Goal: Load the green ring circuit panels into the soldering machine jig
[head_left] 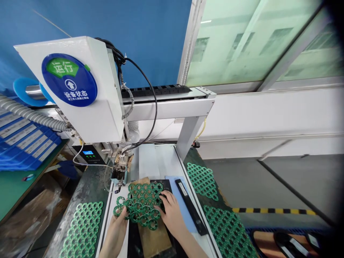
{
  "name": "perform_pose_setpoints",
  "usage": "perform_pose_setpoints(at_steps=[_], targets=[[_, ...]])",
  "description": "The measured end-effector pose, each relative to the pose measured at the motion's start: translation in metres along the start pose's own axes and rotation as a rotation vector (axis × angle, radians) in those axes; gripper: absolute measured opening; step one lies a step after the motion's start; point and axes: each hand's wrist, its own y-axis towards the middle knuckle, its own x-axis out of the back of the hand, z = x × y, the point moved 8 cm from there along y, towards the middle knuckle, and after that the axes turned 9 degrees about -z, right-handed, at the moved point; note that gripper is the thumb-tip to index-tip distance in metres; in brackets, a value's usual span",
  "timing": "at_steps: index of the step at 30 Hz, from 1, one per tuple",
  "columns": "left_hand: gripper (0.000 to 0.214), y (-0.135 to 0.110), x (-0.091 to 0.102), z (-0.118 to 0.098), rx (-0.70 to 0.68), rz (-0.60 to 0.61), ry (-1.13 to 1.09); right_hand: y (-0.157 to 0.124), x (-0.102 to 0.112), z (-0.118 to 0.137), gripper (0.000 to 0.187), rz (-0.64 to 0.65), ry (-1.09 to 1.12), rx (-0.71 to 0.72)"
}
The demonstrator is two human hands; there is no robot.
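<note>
Holding the green perforated panel of ring-shaped circuit boards (141,205) from both sides, you have your left hand (117,229) pinching its lower-left edge, thumb on top of a ring. Your right hand (170,211) lies flat over the right edge with fingers spread and pressing down. The panel rests on a brown board (153,240) over a black fixture (168,186), just in front of the machine's dispensing head (120,166) under its white housing (80,89).

Your fingertips sit close to that head; the risk, as I judge it, is a pinch if the head travels while you are steadying the panel. Uneven pressure could also skew or flex the thin panel, snapping the narrow links between rings. More green panels lie to the left (83,229) and to the right (202,181), near enough for a sleeve to drag.
</note>
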Motion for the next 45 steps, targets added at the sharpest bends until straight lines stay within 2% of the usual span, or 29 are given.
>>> perform_pose_setpoints(at_steps=[3, 8, 12, 14, 17, 20, 23, 28, 30, 36, 45], targets=[[0.006, 0.001, 0.003, -0.002, 0.013, -0.02, -0.006, 0.001, 0.0, -0.002, 0.019, -0.021, 0.03, -0.039], [0.02, -0.003, 0.005, -0.011, -0.019, -0.068, 0.002, -0.002, 0.001, 0.002, 0.016, -0.042, 0.064, -0.119], [0.021, -0.007, 0.011, -0.008, -0.02, -0.104, 0.029, 0.003, 0.003, 0.001, 0.008, -0.037, 0.078, -0.154], [0.019, -0.006, 0.014, -0.006, -0.027, -0.097, 0.031, 0.015, 0.003, -0.005, 0.007, -0.023, 0.084, -0.17], [0.018, -0.001, 0.016, -0.003, -0.024, -0.058, 0.027, 0.041, 0.001, -0.017, 0.018, 0.007, 0.093, -0.188], [0.019, 0.003, 0.017, -0.004, -0.031, -0.055, 0.026, 0.065, -0.004, -0.022, 0.022, 0.087, 0.102, -0.158], [0.016, 0.002, 0.015, -0.004, -0.022, -0.047, 0.026, 0.077, -0.009, -0.02, 0.019, 0.184, 0.101, -0.115], [0.008, -0.004, 0.012, -0.005, -0.017, -0.033, -0.02, 0.077, -0.014, -0.015, 0.014, 0.256, 0.033, -0.1], [0.004, -0.005, 0.013, -0.005, -0.015, -0.034, -0.031, 0.077, -0.016, -0.014, 0.016, 0.258, -0.001, -0.103], [0.015, -0.002, 0.015, -0.003, -0.017, -0.023, -0.034, 0.077, -0.02, -0.013, 0.014, 0.262, -0.072, -0.09], [0.004, -0.003, 0.016, -0.003, -0.024, -0.032, -0.022, 0.077, -0.017, -0.009, 0.012, 0.243, -0.15, -0.095]])
